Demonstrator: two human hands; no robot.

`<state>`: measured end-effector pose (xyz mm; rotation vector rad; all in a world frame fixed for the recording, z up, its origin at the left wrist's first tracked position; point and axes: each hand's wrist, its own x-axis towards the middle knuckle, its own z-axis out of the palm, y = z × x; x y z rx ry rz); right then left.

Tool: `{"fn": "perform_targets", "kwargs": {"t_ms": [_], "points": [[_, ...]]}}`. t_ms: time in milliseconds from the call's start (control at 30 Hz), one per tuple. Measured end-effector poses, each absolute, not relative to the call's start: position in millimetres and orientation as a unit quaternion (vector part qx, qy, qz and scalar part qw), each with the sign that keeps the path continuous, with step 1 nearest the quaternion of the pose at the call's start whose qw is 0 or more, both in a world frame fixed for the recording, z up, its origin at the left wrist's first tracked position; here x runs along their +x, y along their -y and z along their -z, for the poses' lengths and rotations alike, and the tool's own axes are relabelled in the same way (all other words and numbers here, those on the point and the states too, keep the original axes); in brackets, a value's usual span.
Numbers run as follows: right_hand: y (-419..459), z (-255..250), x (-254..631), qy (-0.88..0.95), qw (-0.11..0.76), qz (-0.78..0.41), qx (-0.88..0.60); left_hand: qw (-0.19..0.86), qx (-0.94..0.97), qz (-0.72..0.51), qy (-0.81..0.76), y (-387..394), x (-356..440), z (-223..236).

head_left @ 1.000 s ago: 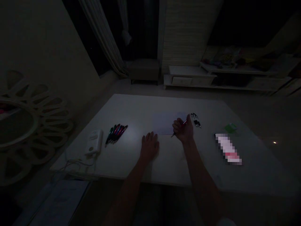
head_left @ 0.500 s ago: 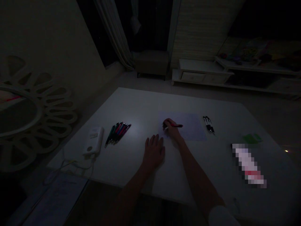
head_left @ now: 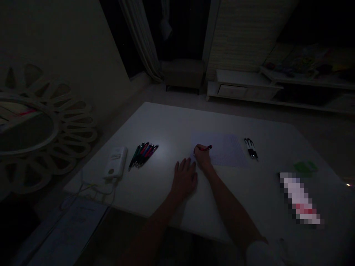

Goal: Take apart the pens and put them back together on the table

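Red pen clamped in the grip of right hand, at left edge of paper sheet; long axis near level, upper end pointing right, tip hidden by fingers. Left hand flat on white worktop, just below sheet, grip apart, holding nothing. About five pens bunched further left; two or three black pens right of sheet.

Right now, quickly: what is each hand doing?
Left hand: open, resting on the white table.
Right hand: closed, holding a red pen.
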<state>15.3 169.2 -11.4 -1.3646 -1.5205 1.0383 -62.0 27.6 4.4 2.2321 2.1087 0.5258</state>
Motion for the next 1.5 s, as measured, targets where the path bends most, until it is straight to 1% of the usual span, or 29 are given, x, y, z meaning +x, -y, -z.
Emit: {"fn": "perform_targets", "kwargs": {"t_ms": [133,333,500,600,700,800,900,1000,1100,1200,1267,1333,1367,1433,1500], "points": [[-172.3,14.5,14.9,0.584,0.401,-0.439,-0.553,0.011,0.716,-0.169,-0.677,-27.2,-61.3,-4.7],[-174.5,20.9,13.2,0.597,0.393,-0.419,-0.56,0.009,0.717,-0.175,-0.675,-27.4,-61.9,-1.2],[-171.0,16.5,16.4,0.607,0.381,-0.424,-0.555,0.01,0.716,-0.169,-0.677,-27.3,-61.9,-1.7],[-169.2,10.9,17.9,0.597,0.409,-0.429,-0.54,0.011,0.715,-0.169,-0.679,-27.3,-61.7,-3.2],[-169.0,5.9,18.1,0.569,0.463,-0.454,-0.505,0.008,0.714,-0.172,-0.678,-27.0,-61.7,-4.3],[-168.6,0.5,23.0,0.517,0.512,-0.46,-0.509,0.003,0.715,-0.178,-0.676,-26.6,-62.2,-4.6],[-167.8,-6.4,44.5,0.507,0.522,-0.442,-0.524,0.001,0.718,-0.172,-0.675,-26.6,-63.1,-4.1],[-171.4,-12.1,88.8,0.548,0.5,-0.411,-0.53,-0.001,0.717,-0.164,-0.677,-27.7,-64.3,-2.7],[-184.0,-14.7,151.1,0.588,0.472,-0.304,-0.583,-0.005,0.72,-0.163,-0.674,-29.6,-65.6,-1.0],[-204.8,-14.2,217.2,0.601,0.416,-0.193,-0.654,-0.009,0.723,-0.165,-0.67,-31.1,-66.8,0.2],[-219.3,-11.5,254.1,0.616,0.352,-0.143,-0.69,-0.01,0.724,-0.169,-0.669,-31.5,-67.5,0.6],[-231.0,-6.6,280.6,0.623,0.28,-0.11,-0.722,-0.012,0.724,-0.174,-0.668,-31.5,-68.0,0.8],[-235.3,-3.2,289.6,0.624,0.258,-0.101,-0.731,-0.014,0.724,-0.176,-0.667,-31.4,-68.1,1.0],[-240.7,4.5,300.2,0.623,0.232,-0.095,-0.741,-0.016,0.725,-0.179,-0.665,-31.2,-68.0,1.5],[-242.5,12.6,304.2,0.619,0.225,-0.097,-0.746,-0.016,0.725,-0.18,-0.665,-31.1,-67.6,2.2]]}}
